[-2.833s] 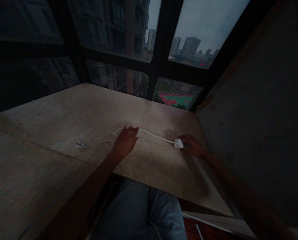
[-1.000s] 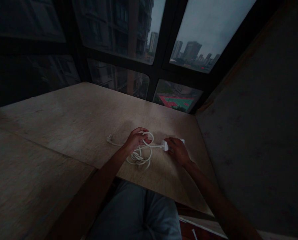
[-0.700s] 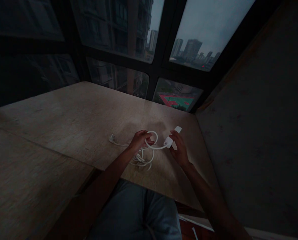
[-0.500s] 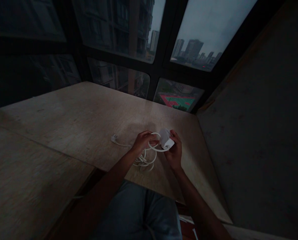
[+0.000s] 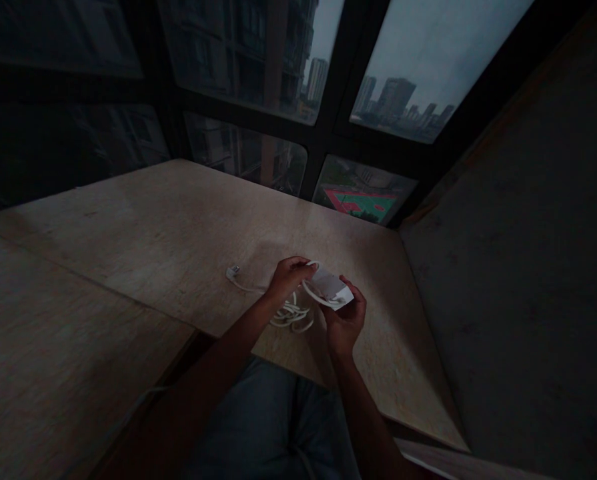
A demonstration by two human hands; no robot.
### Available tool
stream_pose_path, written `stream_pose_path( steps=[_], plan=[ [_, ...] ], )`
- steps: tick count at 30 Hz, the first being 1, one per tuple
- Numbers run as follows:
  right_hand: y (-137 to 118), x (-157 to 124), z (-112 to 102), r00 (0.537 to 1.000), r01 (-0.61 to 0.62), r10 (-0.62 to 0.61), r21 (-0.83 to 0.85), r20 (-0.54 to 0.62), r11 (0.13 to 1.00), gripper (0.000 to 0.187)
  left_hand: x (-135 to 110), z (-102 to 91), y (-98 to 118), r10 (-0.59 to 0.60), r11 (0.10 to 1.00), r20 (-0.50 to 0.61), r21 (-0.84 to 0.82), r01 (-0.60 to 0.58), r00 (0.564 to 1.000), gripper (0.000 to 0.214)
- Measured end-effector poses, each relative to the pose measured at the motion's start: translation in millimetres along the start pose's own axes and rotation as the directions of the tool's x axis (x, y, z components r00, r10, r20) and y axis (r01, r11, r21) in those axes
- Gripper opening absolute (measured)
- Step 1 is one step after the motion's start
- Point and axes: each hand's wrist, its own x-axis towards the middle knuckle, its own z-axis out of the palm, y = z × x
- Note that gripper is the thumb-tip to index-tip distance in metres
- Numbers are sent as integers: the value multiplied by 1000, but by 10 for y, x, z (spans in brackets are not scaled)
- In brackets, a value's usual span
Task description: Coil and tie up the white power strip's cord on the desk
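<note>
A white power strip [image 5: 330, 285] is held up above the wooden surface, tilted, with its cord leaving the near right end. My right hand [image 5: 347, 317] is closed around that end, thumb and fingers on either side. At the far left end my left hand [image 5: 292, 277] is closed on the white cord [image 5: 314, 293], which bends in a loop along the strip; whether these fingers also touch the strip I cannot tell. Below the hands the rest of the cord lies in loose coils [image 5: 291, 315]. Its plug [image 5: 232, 273] rests on the surface to the left, prongs pointing away.
The pale wooden surface [image 5: 143, 227] spreads left and reaches the dark-framed windows [image 5: 323, 140] at the back. A grey wall [image 5: 508, 287] stands on the right. My legs [image 5: 258, 420] are under the front edge, beside a gap at the left.
The power strip has turned to lie more lengthwise between my hands, showing its long face. My left hand has drawn the cord loop closer to the strip. The view has shifted slightly.
</note>
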Motion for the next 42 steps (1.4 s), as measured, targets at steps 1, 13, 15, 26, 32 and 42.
stream_pose_path(
  steps=[1,13,15,26,32,42],
  plan=[
    [-16,-22,-20,998,64,-64,-51,6,997,56,0,-8,20,2,1000,-16,7,-2,1000,31],
    [-153,-263,-82,913,409,-380,-347,151,844,52,-16,-277,59,158,942,10,300,-154,987,45],
    [-130,-231,-138,944,330,-309,-353,118,875,54,-29,-444,45,256,800,67,545,-250,964,37],
    [-512,306,-427,968,-250,251,-154,-11,956,67,71,-787,-459,-12,695,264,696,-182,964,61],
    [-658,639,-556,866,-497,499,-47,34,866,55,103,-763,-399,-125,764,267,640,-79,956,45],
    [-595,604,-388,850,-526,518,140,96,839,41,-12,-528,-356,-109,856,174,517,4,979,24]
  ],
)
